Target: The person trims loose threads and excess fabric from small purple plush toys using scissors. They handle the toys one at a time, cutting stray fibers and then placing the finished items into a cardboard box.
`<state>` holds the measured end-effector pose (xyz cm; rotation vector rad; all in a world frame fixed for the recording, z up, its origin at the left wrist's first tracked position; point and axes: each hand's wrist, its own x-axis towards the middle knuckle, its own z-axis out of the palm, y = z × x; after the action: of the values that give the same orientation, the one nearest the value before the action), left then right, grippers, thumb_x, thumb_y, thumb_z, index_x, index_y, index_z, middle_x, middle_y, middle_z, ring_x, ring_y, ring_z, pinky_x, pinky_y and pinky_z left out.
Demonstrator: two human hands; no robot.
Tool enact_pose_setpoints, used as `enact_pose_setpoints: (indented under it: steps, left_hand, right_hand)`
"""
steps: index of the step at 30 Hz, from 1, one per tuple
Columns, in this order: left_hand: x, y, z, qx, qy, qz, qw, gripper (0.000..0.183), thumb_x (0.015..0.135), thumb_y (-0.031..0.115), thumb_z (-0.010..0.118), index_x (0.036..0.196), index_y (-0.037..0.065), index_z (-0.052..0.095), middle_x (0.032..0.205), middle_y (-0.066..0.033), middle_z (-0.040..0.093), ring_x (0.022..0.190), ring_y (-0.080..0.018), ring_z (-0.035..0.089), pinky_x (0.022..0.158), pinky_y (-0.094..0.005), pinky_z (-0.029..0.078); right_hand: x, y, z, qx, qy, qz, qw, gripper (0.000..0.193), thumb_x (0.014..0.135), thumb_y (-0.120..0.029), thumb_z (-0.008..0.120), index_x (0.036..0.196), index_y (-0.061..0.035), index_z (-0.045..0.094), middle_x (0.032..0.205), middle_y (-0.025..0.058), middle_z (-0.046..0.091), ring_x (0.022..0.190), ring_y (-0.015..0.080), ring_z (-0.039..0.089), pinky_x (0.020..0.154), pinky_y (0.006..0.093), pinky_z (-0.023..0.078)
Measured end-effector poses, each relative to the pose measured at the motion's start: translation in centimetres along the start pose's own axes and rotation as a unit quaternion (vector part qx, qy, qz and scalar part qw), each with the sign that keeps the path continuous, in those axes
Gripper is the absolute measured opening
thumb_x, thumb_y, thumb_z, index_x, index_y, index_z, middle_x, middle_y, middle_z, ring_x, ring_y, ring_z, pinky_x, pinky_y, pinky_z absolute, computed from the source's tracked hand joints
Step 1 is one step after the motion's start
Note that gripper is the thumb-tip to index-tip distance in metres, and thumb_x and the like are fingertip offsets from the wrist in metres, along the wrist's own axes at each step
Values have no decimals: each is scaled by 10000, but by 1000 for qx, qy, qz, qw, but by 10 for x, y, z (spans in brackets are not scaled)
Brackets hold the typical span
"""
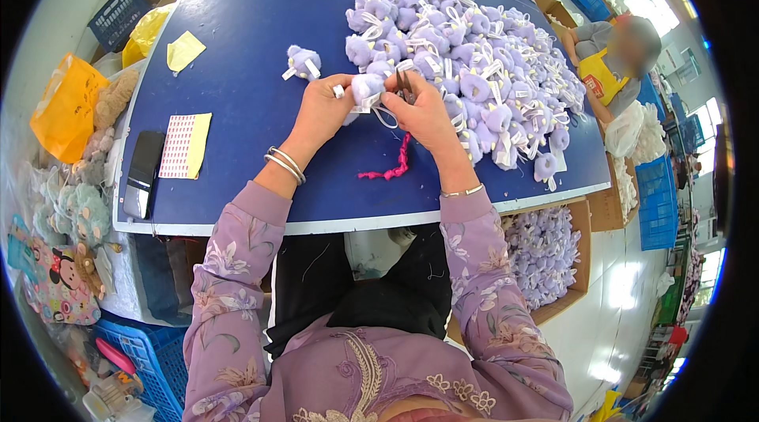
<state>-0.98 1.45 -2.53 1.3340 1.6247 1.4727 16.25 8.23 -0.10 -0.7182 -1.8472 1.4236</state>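
Note:
Between my hands is a small lavender plush piece [368, 89] with white tags and a pale loop hanging from it. My left hand [326, 105] pinches its left side; a white band shows at one finger. My right hand [423, 111] grips a small pair of dark thread snips [404, 87], their blades pointing away from me, and its fingertips meet the plush. From that hand a knotted pink cord [393, 172] trails onto the blue table [261, 42]. Another lavender plush piece [303, 61] lies apart, just beyond my left hand.
A large heap of lavender plush pieces [474, 58] spreads over the table's right side. A black phone [144, 174], a sticker sheet [182, 145] and a yellow paper [185, 51] lie left. Below the right edge stands a filled cardboard box [583, 252]. A person in a yellow apron [605, 78] sits at right.

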Motion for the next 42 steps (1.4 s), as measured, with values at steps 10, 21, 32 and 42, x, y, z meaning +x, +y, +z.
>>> enact_pose_setpoints:
  steps: [10,21,32,42]
  left_hand:
    - [-5,13,-3,-68,-41,10,997,223,847,43,603,1051,22,689,916,-34,702,833,-98,632,756,-252,505]
    - [-4,6,-1,-86,-96,35,991,207,910,112,571,1054,16,684,869,-27,692,766,-77,607,689,-243,489]
    - [0,-1,1,-120,-83,-63,987,157,881,120,560,942,33,675,796,-33,668,706,-80,596,610,-241,463]
    - [1,18,-2,-327,-143,-208,911,491,1000,472,370,1174,47,545,1051,-132,656,945,-209,650,669,-297,527]
  right_hand:
    - [-2,-5,-5,135,-4,84,987,177,879,-116,646,1010,3,646,719,10,625,498,11,432,422,183,298]
    - [3,7,-7,-67,-34,36,997,161,903,-147,606,892,10,641,658,-24,563,530,44,474,458,227,352]
    - [-2,-3,3,16,-51,-51,997,427,850,-163,702,1212,-4,538,1059,63,613,968,130,565,853,280,464]
    - [-2,-2,-80,526,-10,-111,843,676,771,-402,725,1301,-66,474,861,36,607,391,40,294,355,209,249]
